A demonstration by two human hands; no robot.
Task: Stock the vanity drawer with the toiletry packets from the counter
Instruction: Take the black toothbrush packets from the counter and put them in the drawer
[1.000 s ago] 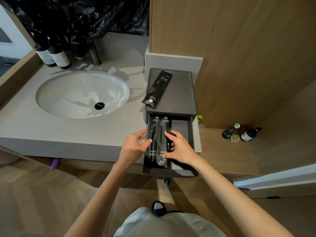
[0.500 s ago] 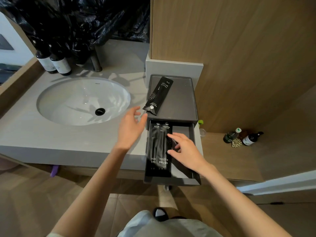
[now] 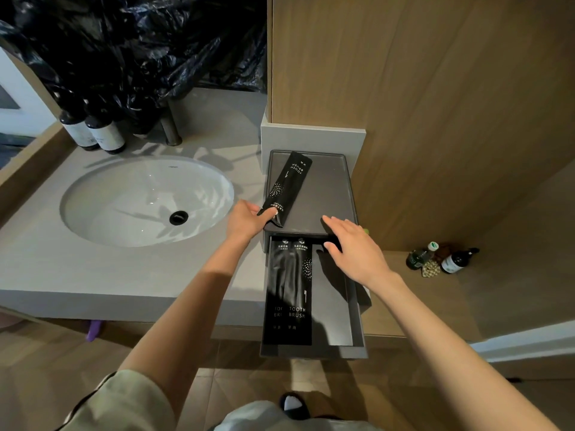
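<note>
A dark grey drawer (image 3: 348, 321) is pulled out from under a grey box top (image 3: 323, 181). Two black toothbrush packets (image 3: 287, 290) lie side by side along the drawer's left half. A third black toothbrush packet (image 3: 287, 185) lies slanted on the box top. My left hand (image 3: 247, 217) pinches that packet's near end between thumb and fingers. My right hand (image 3: 351, 247) hovers with straight, spread fingers over the drawer's far right corner and the box's front edge, holding nothing.
A white oval sink (image 3: 146, 200) is set in the grey counter (image 3: 93, 269) to the left, with dark bottles (image 3: 93, 135) and black plastic sheeting behind it. A wooden wall panel rises on the right. Small bottles (image 3: 441, 259) stand on a lower wooden ledge.
My left hand left the drawer, moved up and took hold of the packet on the box top. My right hand lifted off the drawer packets and moved up to the right.
</note>
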